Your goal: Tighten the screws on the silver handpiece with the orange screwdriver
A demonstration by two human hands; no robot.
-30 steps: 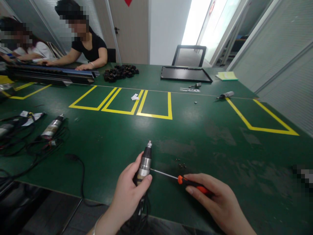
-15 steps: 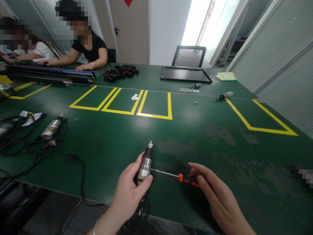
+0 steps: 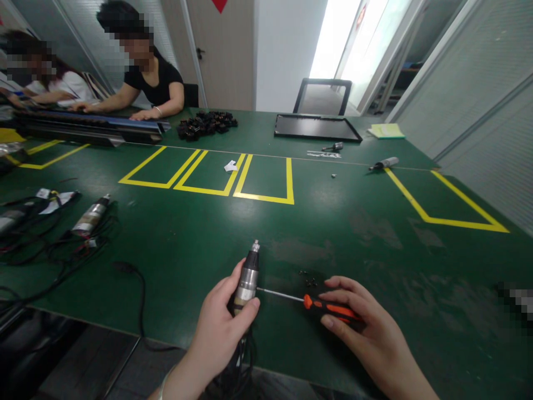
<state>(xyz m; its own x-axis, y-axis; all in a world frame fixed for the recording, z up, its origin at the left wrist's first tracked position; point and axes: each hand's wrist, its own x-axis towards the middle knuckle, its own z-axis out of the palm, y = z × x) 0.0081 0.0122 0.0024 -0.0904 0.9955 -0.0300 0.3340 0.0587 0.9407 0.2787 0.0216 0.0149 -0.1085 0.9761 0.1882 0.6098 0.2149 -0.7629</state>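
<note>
My left hand (image 3: 220, 319) is wrapped round a corded electric screwdriver (image 3: 249, 279), its metal and black nose pointing away from me. The cable hangs down below my wrist toward the table's near edge. In my right hand (image 3: 377, 336) is the red and black handle of a hand screwdriver (image 3: 337, 310), with the fingers above it and the thumb below. The thin shaft points left, and its tip meets the side of the electric screwdriver's body. Several small dark screws (image 3: 310, 282) lie on the table just beyond the handle.
More corded electric screwdrivers (image 3: 91, 215) and tangled cables lie at left on the green table (image 3: 200, 222). Yellow tape (image 3: 262, 198) marks areas. Farther back are black parts (image 3: 206, 125), a black panel (image 3: 317, 129), a notepad (image 3: 386, 131) and a co-worker (image 3: 154, 83).
My right hand has shifted its fingers along the screwdriver handle, from its end to lower and farther round, and more of the handle shows. My left hand stays where it was.
</note>
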